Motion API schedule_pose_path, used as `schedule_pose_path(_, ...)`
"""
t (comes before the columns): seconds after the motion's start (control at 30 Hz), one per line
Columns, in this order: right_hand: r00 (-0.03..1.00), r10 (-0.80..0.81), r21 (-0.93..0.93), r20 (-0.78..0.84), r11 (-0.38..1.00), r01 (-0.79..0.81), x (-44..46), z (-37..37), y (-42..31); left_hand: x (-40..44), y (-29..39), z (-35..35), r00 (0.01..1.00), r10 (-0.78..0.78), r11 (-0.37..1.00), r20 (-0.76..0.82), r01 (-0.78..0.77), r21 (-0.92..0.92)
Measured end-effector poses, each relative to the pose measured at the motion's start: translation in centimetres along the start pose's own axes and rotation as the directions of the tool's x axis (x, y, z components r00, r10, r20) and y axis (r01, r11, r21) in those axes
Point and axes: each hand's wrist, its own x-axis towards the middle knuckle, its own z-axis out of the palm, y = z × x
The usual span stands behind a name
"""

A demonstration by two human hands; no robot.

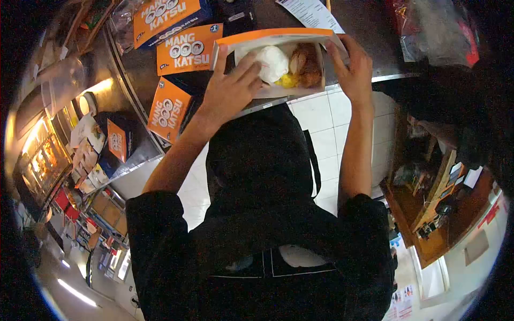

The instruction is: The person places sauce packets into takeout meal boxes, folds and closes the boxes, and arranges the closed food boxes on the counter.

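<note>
An open orange-and-white food box (276, 36) sits at the counter's near edge. Inside it are a white wrapped or rounded mound (272, 64), something yellow (289, 81) and browned pieces of food (308, 67). My left hand (231, 85) is at the box's left side, fingers spread, with some fingertips reaching inside beside the white mound. My right hand (353, 67) grips the box's upper right corner between thumb and fingers.
Orange printed boxes (184, 49) are stacked left of the open box, with another (169, 109) below them. A printed paper slip (311, 15) lies behind. Clear plastic bags (436, 32) are at the back right. One more orange box (116, 140) stands further left.
</note>
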Motion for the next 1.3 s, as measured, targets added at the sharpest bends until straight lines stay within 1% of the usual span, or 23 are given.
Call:
schedule_pose_path(0.03, 1.0, 0.012, 0.009, -0.005, 1.0, -0.012, 0.0, 0.0, -0.1, 0.3, -0.3, -0.6, 1.0, -0.006, 0.999, 0.014, 0.006, -0.034)
schedule_pose_path(0.13, 1.0, 0.024, 0.02, -0.012, 1.0, -0.024, 0.2, -0.1, 0.1, 0.9, -1.6, -3.1, 0.971, -0.233, 0.869, -0.057, 0.182, -0.46)
schedule_pose_path(0.2, 1.0, -0.009, 0.016, -0.004, 1.0, 0.009, 0.3, 0.0, 0.7, 0.5, -1.4, -4.2, 0.882, -0.439, 0.365, 0.171, 0.349, -0.863)
schedule_pose_path(0.23, 1.0, 0.009, 0.022, 0.007, 1.0, -0.009, 0.3, 0.0, 0.9, 0.2, -1.3, -5.0, 0.825, -0.468, 0.036, 0.317, 0.377, -0.926)
schedule_pose_path(0.37, 0.999, 0.036, 0.067, 0.02, 0.997, -0.037, 0.2, -0.2, 0.7, 0.3, -0.3, -7.0, 0.757, -0.595, -0.166, 0.27, 0.212, -0.963)
schedule_pose_path(0.47, 0.999, 0.039, 0.055, 0.032, 0.998, -0.04, 0.3, 0.0, 1.1, 0.2, -0.2, -6.1, 0.763, -0.571, -0.255, 0.303, 0.186, -0.949)
schedule_pose_path(0.57, 1.0, -0.014, 0.028, 0.017, 1.0, 0.013, 0.5, -0.2, 0.8, 0.5, 0.0, -5.9, 0.79, -0.533, -0.162, 0.303, 0.256, -0.953)
schedule_pose_path(0.6, 0.999, -0.042, 0.02, 0.005, 0.999, 0.041, 0.5, -0.3, 0.6, 0.2, 0.1, -5.9, 0.821, -0.563, 0.176, 0.097, 0.234, -0.956)
schedule_pose_path(0.63, 0.997, -0.063, 0.009, 0.041, 0.998, 0.063, 0.3, -0.5, 0.6, 0.0, 0.1, -6.0, 0.846, -0.522, 0.496, -0.107, 0.199, -0.845)
schedule_pose_path(0.67, 0.994, -0.085, -0.003, 0.073, 0.996, 0.085, -0.1, -0.7, 0.7, -0.1, 0.1, -6.1, 0.863, -0.413, 0.76, -0.289, 0.152, -0.632)
schedule_pose_path(0.77, 0.964, -0.201, -0.05, 0.177, 0.976, 0.213, -2.2, -1.7, 1.3, -0.8, 1.5, -3.4, 0.672, -0.7, 0.536, -0.242, 0.27, -0.8)
schedule_pose_path(0.8, 0.943, -0.254, -0.064, 0.214, 0.96, 0.273, -3.2, -1.9, 1.6, -1.0, 2.5, -2.7, 0.591, -0.795, 0.381, -0.138, 0.309, -0.871)
schedule_pose_path(0.83, 0.957, -0.139, 0.02, 0.254, 0.99, 0.139, -4.9, -1.3, 2.4, -1.1, 3.8, -1.8, 0.521, -0.849, 0.291, -0.09, 0.316, -0.903)
schedule_pose_path(0.87, 0.945, -0.07, 0.218, 0.319, 0.976, -0.002, -6.2, -1.0, 2.5, -1.9, 4.6, -0.6, 0.514, -0.843, -0.025, 0.157, 0.254, -0.967)
schedule_pose_path(0.9, 0.918, -0.016, 0.393, 0.396, 0.907, -0.154, -7.2, -0.8, 2.3, -2.6, 5.2, 0.5, 0.53, -0.755, -0.341, 0.386, 0.186, -0.922)
schedule_pose_path(0.97, 0.916, -0.005, 0.28, 0.401, 0.953, -0.117, -8.0, 0.2, 1.2, -4.4, 4.9, 1.6, 0.512, -0.813, -0.077, 0.277, 0.377, -0.923)
schedule_pose_path(1.0, 0.945, -0.03, 0.199, 0.326, 0.979, -0.038, -8.6, 1.1, 1.4, -4.3, 4.4, 2.1, 0.544, -0.825, 0.102, 0.155, 0.412, -0.905)
schedule_pose_path(1.1, 0.993, 0.047, 0.139, 0.11, 0.988, -0.062, -8.9, 3.5, 0.0, -1.4, 2.1, 0.1, 0.651, -0.694, 0.65, -0.308, 0.382, -0.657)
schedule_pose_path(1.13, 0.998, 0.02, 0.062, 0.059, 0.998, -0.023, -8.6, 4.0, -0.6, -1.0, 1.6, 0.8, 0.711, -0.633, 0.699, -0.306, 0.355, -0.621)
schedule_pose_path(1.17, 0.973, 0.205, 0.006, 0.108, 0.978, -0.207, -8.6, 4.2, -1.6, -1.0, 1.7, 1.2, 0.727, -0.635, 0.689, -0.263, 0.378, -0.619)
schedule_pose_path(1.23, 0.984, 0.181, 0.228, -0.003, 0.958, -0.175, -9.1, 6.2, -0.2, -1.5, 2.5, 1.0, 0.754, -0.632, 0.673, -0.181, 0.418, -0.61)
schedule_pose_path(1.27, 0.95, 0.311, 0.483, 0.043, 0.826, -0.292, -9.2, 7.2, 1.3, -1.8, 2.9, -0.8, 0.733, -0.679, 0.553, 0.035, 0.543, -0.632)
schedule_pose_path(1.3, 0.951, 0.309, 0.512, -0.017, 0.819, -0.257, -9.2, 8.1, 3.6, -2.2, 3.0, 0.2, 0.729, -0.683, 0.509, 0.041, 0.515, -0.69)
